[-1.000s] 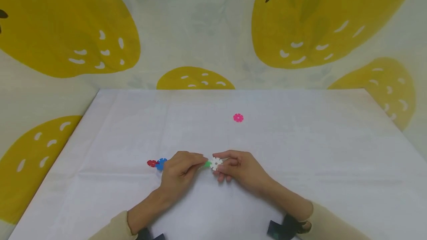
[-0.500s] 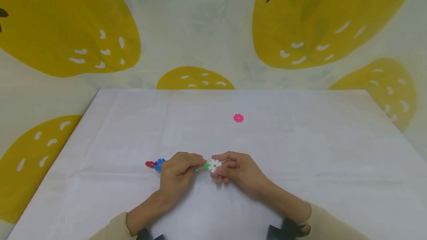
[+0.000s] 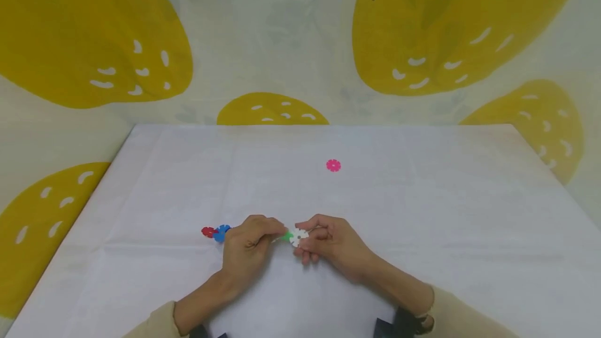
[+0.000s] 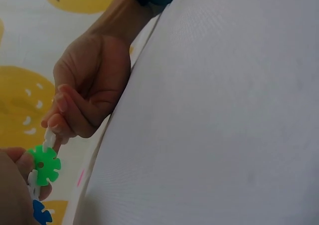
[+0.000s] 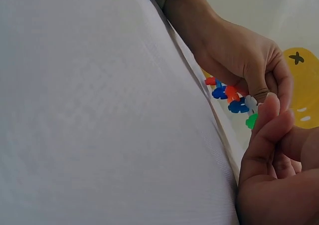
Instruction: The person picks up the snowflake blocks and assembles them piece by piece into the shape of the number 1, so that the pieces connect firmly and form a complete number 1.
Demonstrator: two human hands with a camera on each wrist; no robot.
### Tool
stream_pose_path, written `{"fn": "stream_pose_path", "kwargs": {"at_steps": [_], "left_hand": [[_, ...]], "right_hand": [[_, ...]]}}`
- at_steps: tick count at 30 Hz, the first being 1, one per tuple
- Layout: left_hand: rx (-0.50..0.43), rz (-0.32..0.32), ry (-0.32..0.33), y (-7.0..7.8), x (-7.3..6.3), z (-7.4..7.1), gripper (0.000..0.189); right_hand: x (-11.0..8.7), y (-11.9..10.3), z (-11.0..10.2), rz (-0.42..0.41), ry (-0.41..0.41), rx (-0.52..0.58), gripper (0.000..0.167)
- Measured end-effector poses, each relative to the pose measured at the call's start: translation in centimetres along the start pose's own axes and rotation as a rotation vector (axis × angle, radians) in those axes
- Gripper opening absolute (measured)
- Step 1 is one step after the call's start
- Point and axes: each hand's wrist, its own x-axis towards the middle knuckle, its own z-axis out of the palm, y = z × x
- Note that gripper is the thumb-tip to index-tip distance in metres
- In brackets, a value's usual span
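Note:
My left hand (image 3: 249,246) grips a chain of interlocking snowflake discs around its middle, with the fingertips at a green disc (image 4: 47,165). From the chain's left end stick out a red disc (image 3: 208,232) and a blue disc (image 3: 221,233). Farther along, an orange-red disc (image 5: 232,93), a second blue disc (image 5: 238,106) and a white disc (image 5: 250,104) show in the right wrist view. Between thumb and index finger, my right hand (image 3: 340,246) pinches another white disc (image 3: 297,237) at the edge of the green one. Fingers partly cover this joint.
A single pink snowflake disc (image 3: 333,165) lies flat farther back on the white-covered table (image 3: 422,186). Behind the table hangs a pale cloth (image 3: 291,40) printed with large yellow fruit shapes. Dark straps sit at both wrists.
Both hands have drifted slightly left and toward the person, carrying the chain and the white disc along. The white disc stays at the green disc's edge, and the grips look the same.

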Motion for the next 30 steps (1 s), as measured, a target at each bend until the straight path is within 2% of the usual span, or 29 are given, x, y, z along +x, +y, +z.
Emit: {"fn": "stream_pose_path", "kwargs": {"at_steps": [8,14,21,26,30], "left_hand": [[-0.018,0.014,0.022,0.18,-0.03,0.12,0.031],[-0.039,0.035,-0.025,-0.2,-0.07,0.04,0.031],[0.027,0.073,-0.027,-0.67,-0.42,0.07,0.025],[0.096,0.092,-0.032,-0.78,-0.46,0.17,0.017],[0.103,0.128,-0.043,-0.79,-0.23,0.23,0.018]], "right_hand": [[0.05,-0.03,0.04,0.003,-0.029,-0.015,0.034],[0.04,-0.01,-0.02,0.003,-0.013,-0.046,0.033],[0.08,-0.14,-0.27,0.01,0.032,-0.16,0.036],[0.01,-0.26,-0.5,0.027,0.053,-0.152,0.035],[-0.01,-0.31,-0.58,0.031,0.069,-0.185,0.036]]}}
